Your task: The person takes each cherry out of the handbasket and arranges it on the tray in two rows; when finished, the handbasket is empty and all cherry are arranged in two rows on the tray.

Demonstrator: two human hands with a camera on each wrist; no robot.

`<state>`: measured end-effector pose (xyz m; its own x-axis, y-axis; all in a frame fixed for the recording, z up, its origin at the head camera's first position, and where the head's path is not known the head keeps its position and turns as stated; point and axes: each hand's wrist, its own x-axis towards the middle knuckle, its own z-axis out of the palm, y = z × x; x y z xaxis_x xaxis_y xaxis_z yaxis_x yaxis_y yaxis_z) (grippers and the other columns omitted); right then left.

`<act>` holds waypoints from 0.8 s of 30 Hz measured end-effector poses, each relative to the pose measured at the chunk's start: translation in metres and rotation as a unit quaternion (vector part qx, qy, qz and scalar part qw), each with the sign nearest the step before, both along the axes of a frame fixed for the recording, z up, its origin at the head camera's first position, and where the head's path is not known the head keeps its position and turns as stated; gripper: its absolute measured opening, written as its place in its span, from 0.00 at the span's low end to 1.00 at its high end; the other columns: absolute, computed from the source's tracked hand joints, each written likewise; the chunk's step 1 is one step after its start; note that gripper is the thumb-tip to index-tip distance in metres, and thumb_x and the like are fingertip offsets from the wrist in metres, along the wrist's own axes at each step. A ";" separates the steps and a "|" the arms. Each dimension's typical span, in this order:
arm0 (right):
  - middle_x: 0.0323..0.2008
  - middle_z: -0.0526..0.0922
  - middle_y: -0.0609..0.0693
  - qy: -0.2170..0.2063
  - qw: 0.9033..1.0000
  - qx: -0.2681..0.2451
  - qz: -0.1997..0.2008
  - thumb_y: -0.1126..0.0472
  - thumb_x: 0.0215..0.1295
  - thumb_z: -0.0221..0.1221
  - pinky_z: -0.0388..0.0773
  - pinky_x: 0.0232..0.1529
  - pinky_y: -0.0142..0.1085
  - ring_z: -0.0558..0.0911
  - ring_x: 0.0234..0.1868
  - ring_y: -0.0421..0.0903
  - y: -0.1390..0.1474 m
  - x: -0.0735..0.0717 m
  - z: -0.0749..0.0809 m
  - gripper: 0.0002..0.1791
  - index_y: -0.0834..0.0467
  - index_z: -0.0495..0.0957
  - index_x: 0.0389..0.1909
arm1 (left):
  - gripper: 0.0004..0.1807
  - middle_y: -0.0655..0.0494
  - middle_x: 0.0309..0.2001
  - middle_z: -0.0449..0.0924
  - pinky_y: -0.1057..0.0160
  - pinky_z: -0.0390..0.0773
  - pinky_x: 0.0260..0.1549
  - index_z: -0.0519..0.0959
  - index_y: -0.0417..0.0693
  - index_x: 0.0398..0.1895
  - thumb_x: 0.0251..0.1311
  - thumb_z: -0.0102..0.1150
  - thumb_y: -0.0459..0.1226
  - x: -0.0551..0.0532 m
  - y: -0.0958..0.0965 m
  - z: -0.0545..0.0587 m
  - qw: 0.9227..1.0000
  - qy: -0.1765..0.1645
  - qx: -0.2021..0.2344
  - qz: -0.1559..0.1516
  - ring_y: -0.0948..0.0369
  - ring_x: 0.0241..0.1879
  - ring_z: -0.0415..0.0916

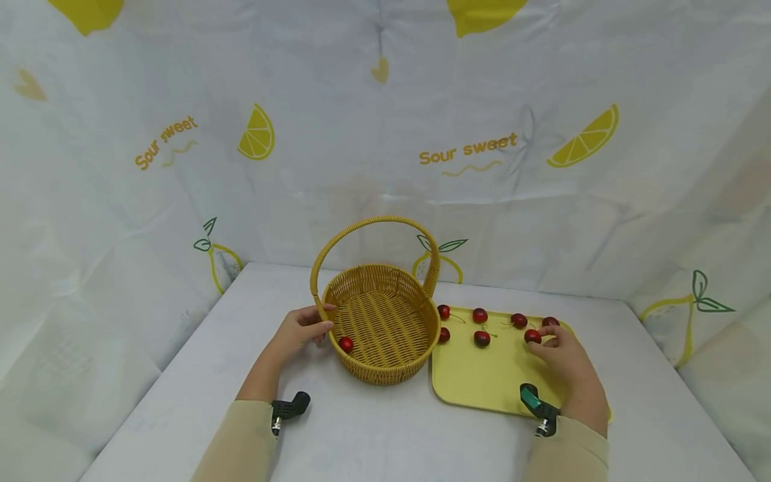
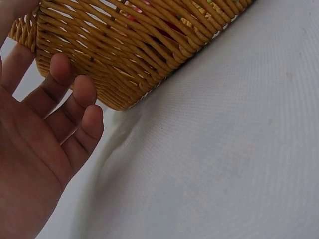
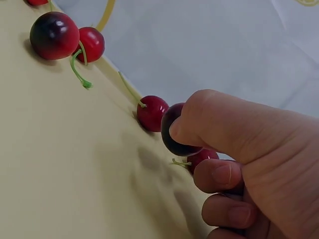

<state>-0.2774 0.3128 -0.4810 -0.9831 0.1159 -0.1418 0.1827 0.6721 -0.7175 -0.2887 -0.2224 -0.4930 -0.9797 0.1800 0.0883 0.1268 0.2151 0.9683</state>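
Observation:
In the head view, my left hand (image 1: pixel 302 329) holds the left rim of a round wicker basket (image 1: pixel 385 375) with an arched handle. One finger reaches over the rim; the other fingertips (image 2: pixel 85 89) curl loosely beside the woven wall in the left wrist view. A single red cherry (image 1: pixel 346 344) lies inside the basket at its left. Over the yellow tray (image 1: pixel 476 385), my right hand (image 1: pixel 563 355) pinches a dark red cherry (image 3: pixel 174 132) between thumb and finger, raised slightly above the tray. Another cherry (image 3: pixel 202 158) rests behind it, partly hidden by the hand.
Several cherries (image 1: pixel 482 339) with green stems lie along the far part of the tray, two of them beside the basket's right wall. The white table (image 1: pixel 385 435) meets a hanging white cloth (image 1: pixel 337 174) with lemon prints at the back.

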 end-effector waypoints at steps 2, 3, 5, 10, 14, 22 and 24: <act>0.35 0.73 0.58 -0.002 1.000 -0.003 -0.005 0.53 0.69 0.64 0.68 0.35 0.42 0.71 0.36 0.54 0.000 -0.001 -0.002 0.26 0.65 0.67 0.58 | 0.21 0.50 0.35 0.78 0.62 0.76 0.31 0.78 0.37 0.63 0.68 0.65 0.34 0.000 0.000 0.000 1.000 0.000 0.002 0.000 0.54 0.31 0.73; 0.34 0.73 0.57 -0.003 1.000 0.000 -0.005 0.53 0.69 0.64 0.68 0.35 0.42 0.71 0.35 0.53 0.000 -0.002 -0.003 0.26 0.65 0.67 0.57 | 0.22 0.50 0.35 0.78 0.62 0.76 0.31 0.78 0.37 0.63 0.68 0.66 0.34 0.000 -0.001 -0.001 1.000 0.001 0.002 -0.001 0.54 0.31 0.73; 0.32 0.73 0.56 -0.006 1.000 0.006 -0.004 0.54 0.68 0.64 0.67 0.35 0.42 0.71 0.34 0.52 -0.001 -0.003 -0.004 0.26 0.65 0.68 0.57 | 0.22 0.50 0.35 0.78 0.62 0.76 0.31 0.78 0.37 0.63 0.67 0.67 0.35 -0.001 -0.001 -0.001 1.000 0.001 0.003 -0.002 0.54 0.31 0.73; 0.31 0.72 0.55 -0.017 1.000 0.024 0.006 0.53 0.66 0.63 0.65 0.34 0.42 0.71 0.32 0.52 -0.002 -0.005 -0.003 0.26 0.65 0.68 0.56 | 0.23 0.52 0.34 0.78 0.61 0.76 0.31 0.78 0.37 0.63 0.68 0.67 0.36 -0.002 -0.001 -0.002 1.000 0.000 0.001 -0.001 0.53 0.32 0.73; 0.36 0.73 0.58 -0.017 1.000 0.018 0.014 0.51 0.69 0.63 0.67 0.36 0.42 0.72 0.36 0.53 -0.002 -0.005 0.001 0.28 0.65 0.67 0.59 | 0.22 0.53 0.34 0.78 0.59 0.76 0.32 0.77 0.37 0.64 0.69 0.64 0.33 -0.002 -0.001 -0.002 1.000 -0.005 -0.002 0.000 0.50 0.33 0.74; 0.33 0.69 0.55 0.029 0.999 0.001 0.035 0.51 0.73 0.60 0.66 0.36 0.42 0.69 0.35 0.51 -0.015 0.000 0.027 0.32 0.68 0.63 0.66 | 0.21 0.51 0.34 0.78 0.59 0.76 0.32 0.77 0.38 0.64 0.69 0.63 0.32 0.000 0.000 0.000 1.000 -0.005 -0.006 0.003 0.51 0.33 0.73; 0.32 0.70 0.53 0.042 0.998 -0.002 0.042 0.50 0.73 0.60 0.66 0.35 0.42 0.69 0.34 0.51 -0.023 0.000 0.036 0.32 0.67 0.64 0.67 | 0.21 0.51 0.34 0.78 0.59 0.76 0.32 0.77 0.37 0.64 0.70 0.63 0.32 0.000 0.000 0.000 1.000 -0.004 -0.006 0.002 0.52 0.33 0.73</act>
